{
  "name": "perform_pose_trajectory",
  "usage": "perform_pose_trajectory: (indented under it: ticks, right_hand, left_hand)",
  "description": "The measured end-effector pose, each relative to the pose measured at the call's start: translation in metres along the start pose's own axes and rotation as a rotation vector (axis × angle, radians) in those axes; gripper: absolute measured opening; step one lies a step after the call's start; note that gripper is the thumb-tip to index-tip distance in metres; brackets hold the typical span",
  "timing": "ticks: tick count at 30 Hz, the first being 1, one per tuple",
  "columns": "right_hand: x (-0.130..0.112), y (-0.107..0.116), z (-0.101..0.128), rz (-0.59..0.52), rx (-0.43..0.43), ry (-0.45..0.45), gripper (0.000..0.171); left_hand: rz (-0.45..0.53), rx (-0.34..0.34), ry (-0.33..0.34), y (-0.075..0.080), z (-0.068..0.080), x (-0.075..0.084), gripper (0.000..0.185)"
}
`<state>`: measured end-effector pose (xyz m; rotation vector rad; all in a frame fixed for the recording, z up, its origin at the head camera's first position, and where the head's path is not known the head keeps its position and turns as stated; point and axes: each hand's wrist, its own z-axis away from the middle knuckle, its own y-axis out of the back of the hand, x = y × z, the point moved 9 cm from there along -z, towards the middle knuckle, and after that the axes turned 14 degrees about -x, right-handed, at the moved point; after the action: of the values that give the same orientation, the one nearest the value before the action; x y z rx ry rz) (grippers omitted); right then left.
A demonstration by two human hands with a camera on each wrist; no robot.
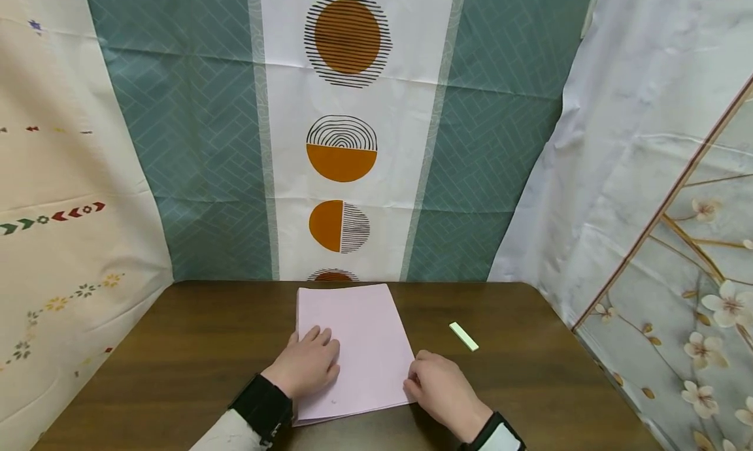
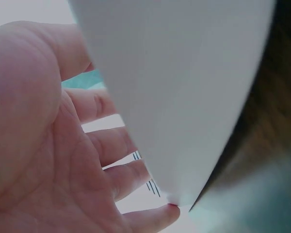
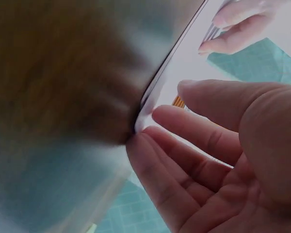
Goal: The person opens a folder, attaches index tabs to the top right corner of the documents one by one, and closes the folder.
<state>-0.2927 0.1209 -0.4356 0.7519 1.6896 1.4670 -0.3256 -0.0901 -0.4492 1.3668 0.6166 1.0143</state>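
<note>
A pale pink stack of paper [image 1: 367,333] lies on the table, its layered edge showing at the near side. On its left part rests my left hand [image 1: 308,363], fingers spread and nearly straight. In the left wrist view the paper [image 2: 169,87] covers some fingertips of that left hand [image 2: 53,131]. My right hand [image 1: 441,385] touches the stack's right edge near the close corner. The right wrist view shows the right hand [image 3: 208,150] with gently bent fingers against the paper's edge [image 3: 150,97], the thumb apart from the forefinger.
A small pale green bar [image 1: 463,336] lies on the brown wooden table [image 1: 506,372], right of the paper. Patterned cloth [image 1: 347,176] hangs behind the table's far edge. More cloth hangs at the left [image 1: 76,242] and the right [image 1: 635,209].
</note>
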Motion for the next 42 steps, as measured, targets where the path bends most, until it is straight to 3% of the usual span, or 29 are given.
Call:
perform_pose_trajectory:
  ticks: [5, 12, 21, 27, 31, 34, 38, 42]
  right_hand:
    - [0.011, -0.005, -0.004, -0.001, -0.011, -0.021, 0.013]
    - [0.008, -0.008, -0.011, 0.049, -0.055, 0.037, 0.012]
    - [0.011, -0.010, -0.018, 0.035, -0.127, 0.001, 0.021]
    - [0.011, -0.013, -0.018, 0.021, -0.155, -0.020, 0.025]
    - [0.010, -0.013, -0.015, 0.030, -0.154, -0.021, 0.028]
    - [0.008, -0.011, -0.014, 0.058, -0.134, -0.006, 0.028]
    - [0.006, -0.008, -0.013, 0.092, -0.106, 0.014, 0.027]
    - [0.006, -0.007, -0.012, 0.097, -0.098, 0.028, 0.027]
  left_hand:
    - [-0.010, -0.011, -0.016, -0.004, -0.010, 0.004, 0.036]
    - [0.021, -0.002, -0.019, 0.000, -0.016, 0.006, 0.035]
    - [0.022, 0.013, -0.037, 0.001, -0.021, 0.007, 0.030]
    - [-0.050, 0.039, -0.001, 0.003, -0.020, 0.012, 0.032]
    - [-0.223, 0.122, 0.041, 0.011, -0.013, 0.029, 0.030]
    - [-0.333, 0.208, 0.024, 0.016, -0.004, 0.049, 0.027]
    - [-0.381, 0.241, -0.048, 0.012, 0.007, 0.073, 0.035]
    - [-0.393, 0.229, -0.089, 0.005, 0.016, 0.086, 0.045]
